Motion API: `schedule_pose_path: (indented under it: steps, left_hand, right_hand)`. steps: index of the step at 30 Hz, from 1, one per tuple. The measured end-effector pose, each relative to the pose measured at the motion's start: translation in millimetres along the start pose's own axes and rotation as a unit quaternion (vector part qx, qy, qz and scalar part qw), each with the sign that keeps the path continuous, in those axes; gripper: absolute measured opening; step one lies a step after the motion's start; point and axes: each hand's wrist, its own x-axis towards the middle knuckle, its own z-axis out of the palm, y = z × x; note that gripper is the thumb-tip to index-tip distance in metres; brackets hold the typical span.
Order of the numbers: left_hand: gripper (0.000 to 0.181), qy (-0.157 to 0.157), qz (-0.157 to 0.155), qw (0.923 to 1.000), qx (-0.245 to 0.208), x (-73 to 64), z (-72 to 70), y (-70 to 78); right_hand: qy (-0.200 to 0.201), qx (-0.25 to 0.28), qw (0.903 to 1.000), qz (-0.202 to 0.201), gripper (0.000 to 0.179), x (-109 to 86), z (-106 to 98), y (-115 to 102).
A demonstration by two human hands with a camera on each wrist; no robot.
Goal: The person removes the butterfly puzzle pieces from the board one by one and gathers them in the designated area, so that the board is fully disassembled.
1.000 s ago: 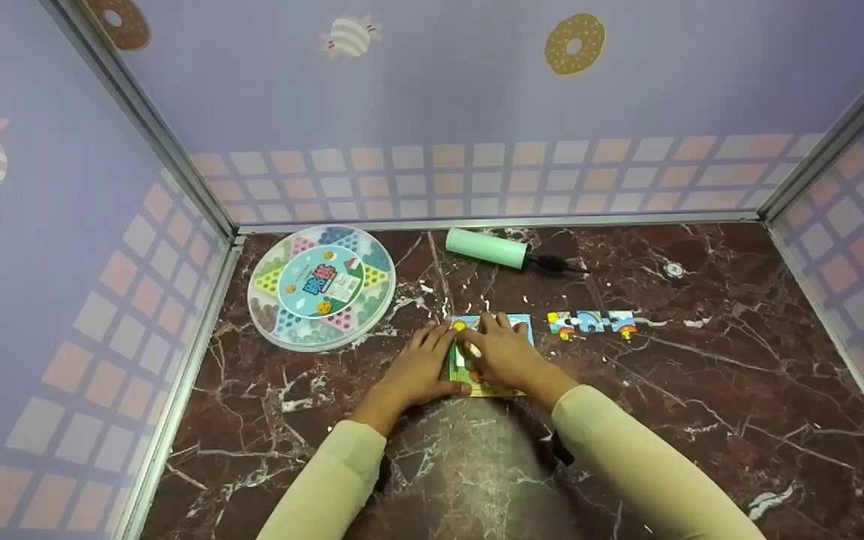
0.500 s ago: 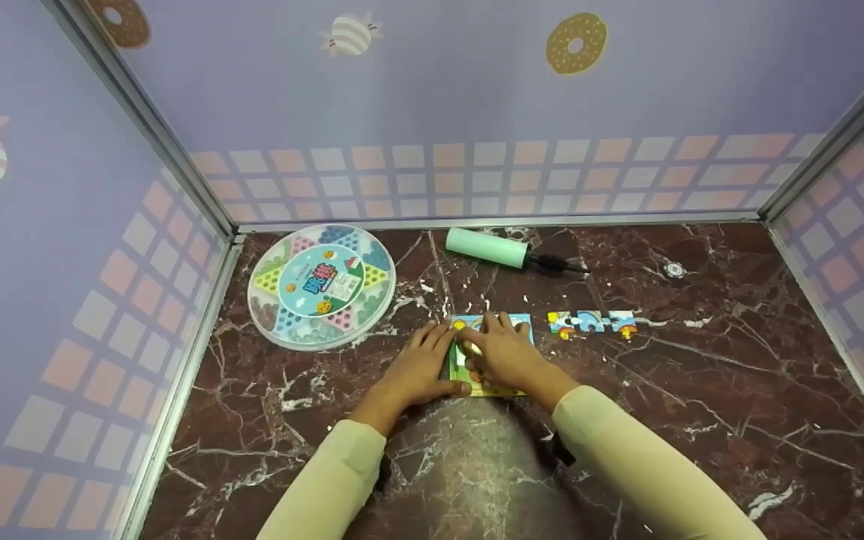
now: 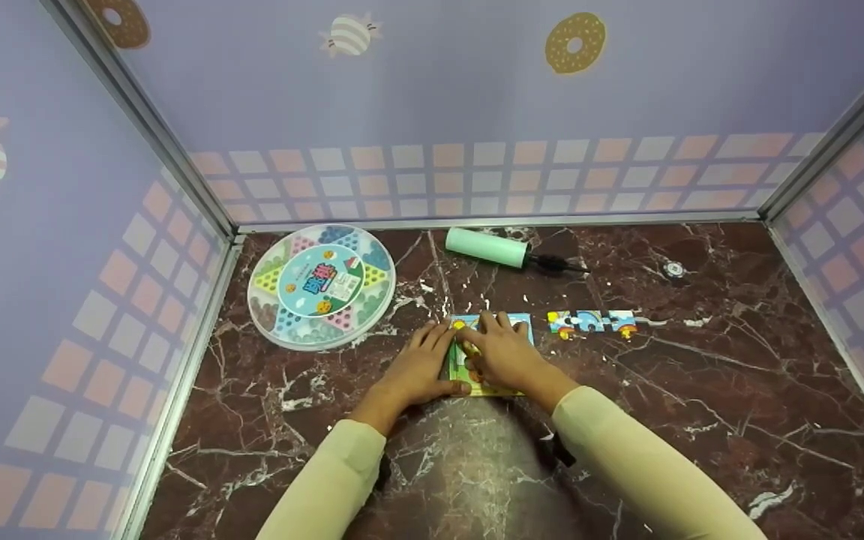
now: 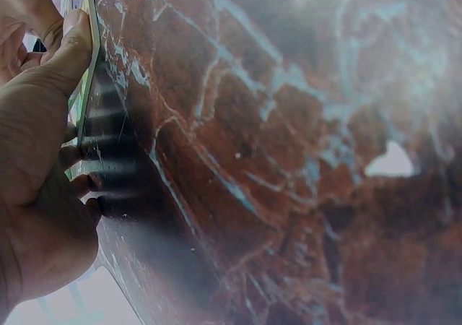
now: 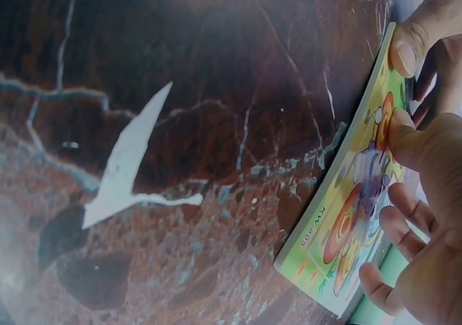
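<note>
A colourful cartoon puzzle board (image 5: pixel 328 256) lies flat on the marble-patterned surface between both hands. My left hand (image 3: pixel 421 367) rests along its left edge, fingers straight and pointing away; the left thumb (image 4: pixel 76 36) lies on the near corner of the board. Over the middle of the board is my right hand (image 3: pixel 503 352), with bent index finger and thumb pinching a small yellowish puzzle piece (image 3: pixel 471 348), mostly hidden, close over a white patch. The other right fingers (image 5: pixel 401 231) rest on the picture, covering much of it.
Several puzzle pieces (image 3: pixel 591 322) lie in a row to the right of the board. Behind are a mint-green hand pump (image 3: pixel 486 247) with a black nozzle and a small round chip (image 3: pixel 673 270). A round Chinese checkers box (image 3: pixel 321 289) sits at the left. Patterned walls enclose three sides.
Both hands stay nearly in place. The right index finger and thumb have shifted slightly, and the pale piece under them shows less than before.
</note>
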Motion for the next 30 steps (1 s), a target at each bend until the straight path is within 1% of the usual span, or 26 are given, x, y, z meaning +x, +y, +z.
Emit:
schedule_pose_path:
  steps: [7,18,30]
  left_hand:
    - [0.109,0.003,0.001,1.0000,-0.001,0.2,-0.4,0.9]
    - [0.109,0.002,-0.003,1.0000,0.000,-0.2,-1.2,1.9]
    - [0.108,0.003,0.001,1.0000,0.002,-1.1,-1.6,1.7]
  right_hand:
    - [0.021,-0.004,0.9995,-0.024,0.054,-0.6,-0.2,-3.1]
    - [0.023,-0.016,0.9993,-0.025,0.068,-0.6,0.6,-4.9]
    - [0.032,-0.039,0.9982,-0.030,0.062,-2.3,0.8,-6.2]
